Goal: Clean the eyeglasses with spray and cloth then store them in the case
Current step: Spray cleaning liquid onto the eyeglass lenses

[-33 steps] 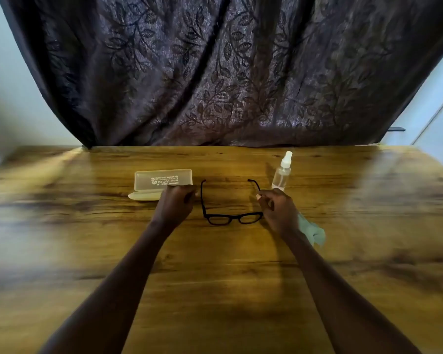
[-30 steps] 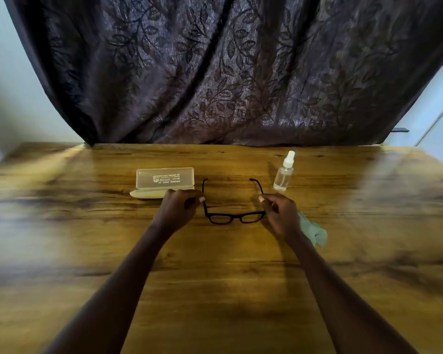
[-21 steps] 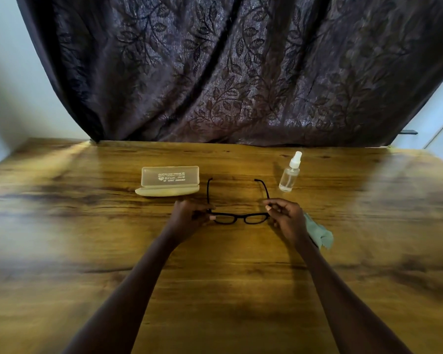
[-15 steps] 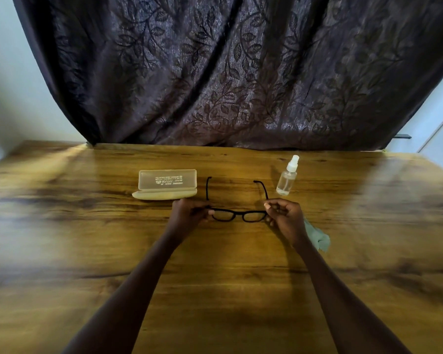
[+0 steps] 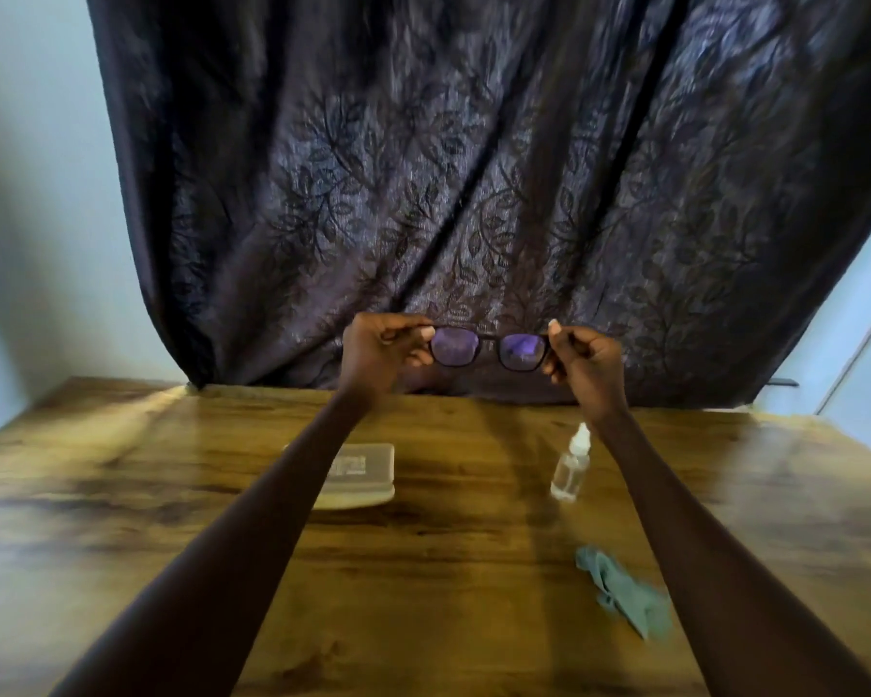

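holding black eyeglasses up before a dark curtain.
left hand and right hand each pinch one end of the frame, above the case, spray bottle and cloth.

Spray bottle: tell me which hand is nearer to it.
Right. The right hand is up above the spray bottle, pinching one end of the eyeglasses; the left hand pinches the other end, farther left, above the case.

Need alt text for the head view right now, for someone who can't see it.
The left hand and right hand pinch the ends of black-framed eyeglasses, raised before a dark leaf-patterned curtain. On the wooden table below: beige glasses case, clear spray bottle, crumpled teal cloth.
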The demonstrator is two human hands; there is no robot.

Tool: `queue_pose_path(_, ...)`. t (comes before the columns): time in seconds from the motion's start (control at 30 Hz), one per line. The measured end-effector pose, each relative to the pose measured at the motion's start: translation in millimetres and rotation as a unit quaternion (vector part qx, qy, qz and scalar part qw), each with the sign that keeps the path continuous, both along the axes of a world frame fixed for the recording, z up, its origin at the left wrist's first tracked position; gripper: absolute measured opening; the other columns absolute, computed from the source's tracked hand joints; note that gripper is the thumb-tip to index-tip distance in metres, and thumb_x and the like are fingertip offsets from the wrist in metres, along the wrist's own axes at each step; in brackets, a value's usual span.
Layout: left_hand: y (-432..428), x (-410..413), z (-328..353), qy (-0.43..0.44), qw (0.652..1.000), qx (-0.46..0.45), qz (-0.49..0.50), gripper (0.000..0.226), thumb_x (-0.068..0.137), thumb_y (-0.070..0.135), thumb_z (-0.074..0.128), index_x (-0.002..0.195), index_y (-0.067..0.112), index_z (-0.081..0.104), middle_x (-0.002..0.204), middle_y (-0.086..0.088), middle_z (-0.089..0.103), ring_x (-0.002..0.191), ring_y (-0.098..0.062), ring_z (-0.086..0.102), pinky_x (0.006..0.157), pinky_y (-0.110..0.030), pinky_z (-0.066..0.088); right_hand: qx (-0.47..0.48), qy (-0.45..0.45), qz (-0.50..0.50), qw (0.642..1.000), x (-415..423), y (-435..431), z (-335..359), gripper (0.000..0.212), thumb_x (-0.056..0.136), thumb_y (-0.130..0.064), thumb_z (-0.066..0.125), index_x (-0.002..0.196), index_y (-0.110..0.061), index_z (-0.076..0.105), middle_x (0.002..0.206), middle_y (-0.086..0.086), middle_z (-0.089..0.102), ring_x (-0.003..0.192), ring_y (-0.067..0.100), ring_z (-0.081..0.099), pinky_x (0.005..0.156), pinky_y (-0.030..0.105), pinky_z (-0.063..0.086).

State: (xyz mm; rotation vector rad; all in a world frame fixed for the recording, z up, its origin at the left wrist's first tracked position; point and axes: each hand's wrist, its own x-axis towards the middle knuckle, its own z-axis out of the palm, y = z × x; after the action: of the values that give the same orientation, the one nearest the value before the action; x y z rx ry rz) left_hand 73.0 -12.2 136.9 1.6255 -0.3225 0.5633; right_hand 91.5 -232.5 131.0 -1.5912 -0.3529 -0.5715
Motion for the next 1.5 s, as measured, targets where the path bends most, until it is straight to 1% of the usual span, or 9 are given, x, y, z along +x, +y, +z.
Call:
queue_pose_path(0.13,6.2,16.4,49.3,-0.034,0.999,-0.025,-0.013,0.021,0.079,-0.010,0.057,0.099,-0.016,0.059,0.047,0.009,0.066,0.041,-0.001,0.058,0.043,-0.011,0.047,0.010,-0.066,0.010,0.998,14.3,5.0,51.4,0.031,0.092,-0.010,0.051,0.062,-0.012,0.057,0.038,-0.008,0.056,0.034,0.001,0.045,0.036,0.012,0.037)
queue_pose_path(0.27,8.9,24.5,86.7,-0.078,0.996,-0.032,0.005,0.015,0.079,-0.005,0.060,0.093,-0.004,0.065,0.047,0.010,0.065,0.041,-0.001,0.057,0.044,-0.011,0.047,0.006,-0.113,0.008,0.994,25.0,9.6,92.4,0.031,0.092,-0.010,0.051,0.062,-0.012,0.057,0.038,-0.009,0.056,0.033,0.001,0.046,0.036,0.012,0.037)
queue_pose_path(0.37,11.6,26.1,107.4,-0.088,0.995,-0.030,0.019,0.018,0.079,-0.003,0.062,0.096,-0.008,0.063,0.047,0.010,0.065,0.042,-0.001,0.058,0.046,-0.012,0.050,0.003,-0.135,0.002,0.991,30.3,12.9,113.4,0.029,0.093,-0.011,0.051,0.065,-0.006,0.058,0.039,-0.010,0.056,0.033,0.000,0.046,0.036,0.012,0.037)
queue_pose_path(0.5,13.3,22.2,125.8,-0.109,0.994,-0.007,0.030,0.022,0.080,-0.002,0.061,0.100,-0.009,0.062,0.070,-0.009,0.066,0.043,-0.001,0.059,0.049,-0.013,0.052,0.006,-0.147,-0.004,0.989,36.3,15.7,130.0,0.023,0.092,-0.012,0.052,0.080,0.005,0.062,0.040,-0.011,0.057,0.033,0.000,0.047,0.034,0.012,0.038)
queue_pose_path(0.67,13.2,22.3,138.8,-0.103,0.994,0.010,0.046,0.021,0.081,0.002,0.061,0.101,-0.005,0.062,0.077,-0.011,0.064,0.044,0.001,0.059,0.050,-0.014,0.053,0.011,-0.152,-0.008,0.988,40.6,18.1,138.7,0.024,0.093,-0.014,0.052,0.075,-0.001,0.061,0.041,-0.011,0.057,0.034,0.000,0.049,0.034,0.013,0.039)
queue_pose_path(0.83,9.0,21.2,143.0,-0.089,0.995,0.030,0.043,0.023,0.082,0.004,0.061,0.103,-0.005,0.062,0.080,-0.012,0.066,0.051,-0.005,0.061,0.060,-0.024,0.055,0.047,-0.156,-0.023,0.986,38.9,19.4,139.5,0.030,0.093,-0.016,0.052,0.064,-0.009,0.057,0.040,-0.008,0.056,0.034,0.002,0.046,0.035,0.015,0.039)
queue_pose_path(1.0,5.0,22.8,146.3,-0.086,0.995,0.037,0.033,0.027,0.083,0.006,0.060,0.108,-0.005,0.060,0.076,-0.007,0.065,0.046,0.001,0.058,0.054,-0.014,0.053,0.057,-0.167,-0.034,0.984,33.9,19.6,138.7,0.034,0.094,-0.012,0.050,0.060,-0.010,0.053,0.050,0.007,0.052,0.035,0.003,0.045,0.038,0.018,0.038)
queue_pose_path(1.37,-3.7,30.0,140.3,-0.066,0.997,0.025,0.026,0.023,0.084,0.001,0.058,0.105,-0.007,0.060,0.075,-0.007,0.062,0.046,-0.002,0.059,0.051,-0.013,0.049,0.042,-0.162,-0.033,0.985,36.9,9.8,134.8,0.031,0.093,-0.011,0.051,0.062,-0.011,0.054,0.056,0.008,0.055,0.035,0.002,0.049,0.037,0.014,0.037)
queue_pose_path(1.5,-7.3,28.9,138.6,-0.061,0.997,0.009,0.040,0.022,0.084,0.003,0.057,0.104,-0.006,0.061,0.082,-0.013,0.064,0.052,-0.006,0.058,0.055,-0.020,0.052,0.047,-0.151,-0.014,0.987,36.8,6.7,131.2,0.022,0.092,-0.011,0.053,0.071,-0.007,0.059,0.052,0.003,0.057,0.036,0.003,0.051,0.036,0.015,0.039)
